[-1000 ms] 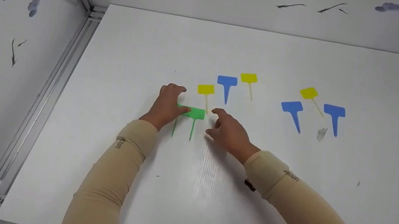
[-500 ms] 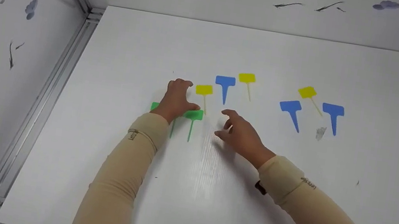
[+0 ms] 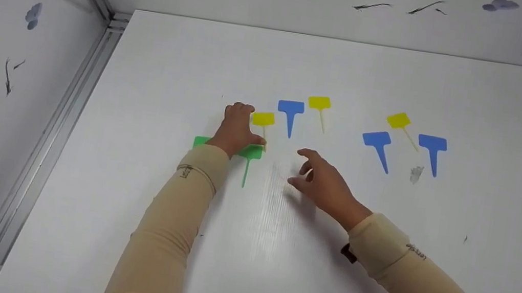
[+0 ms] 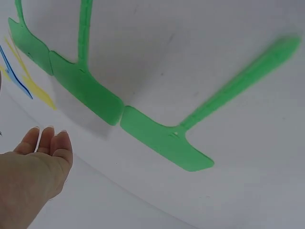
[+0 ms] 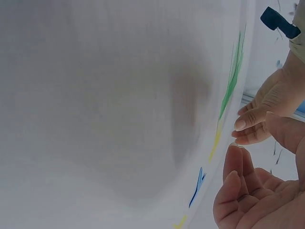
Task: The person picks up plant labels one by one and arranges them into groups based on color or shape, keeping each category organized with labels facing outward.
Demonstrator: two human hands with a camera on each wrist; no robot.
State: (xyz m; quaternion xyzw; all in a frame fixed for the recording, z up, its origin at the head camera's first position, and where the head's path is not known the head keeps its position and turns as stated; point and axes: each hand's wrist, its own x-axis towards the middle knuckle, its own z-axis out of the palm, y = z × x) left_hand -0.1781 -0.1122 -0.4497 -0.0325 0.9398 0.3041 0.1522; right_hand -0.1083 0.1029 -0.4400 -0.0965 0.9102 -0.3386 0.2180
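White worktop (image 3: pixel 177 51) enclosed by pale walls (image 3: pixel 282 7) printed with fish and blue-violet blots. Left hand (image 3: pixel 235 130) above a row of T-shaped green tags (image 4: pixel 88 90), covering part of it from overhead; fingers loosely bent, nothing in grasp. Thumb across the stem of the near yellow tag (image 3: pixel 263 119), index fingertip just beside its head; contact impossible to tell. Three in the green row, end to end, touching or nearly so. Right hand (image 3: pixel 328 183) likewise released, thumb apart from bent fingers, to the right of the row. Slightly farther back, a blue tag (image 3: pixel 291 107) and, just beside it, another yellow tag (image 3: pixel 320 102). Well to the right, a slanted yellow tag (image 3: pixel 398 120) between two blue tags (image 3: pixel 432 142), with a greyish patch (image 3: pixel 416 174) just below. On both arms, beige sleeves (image 3: pixel 159 240).
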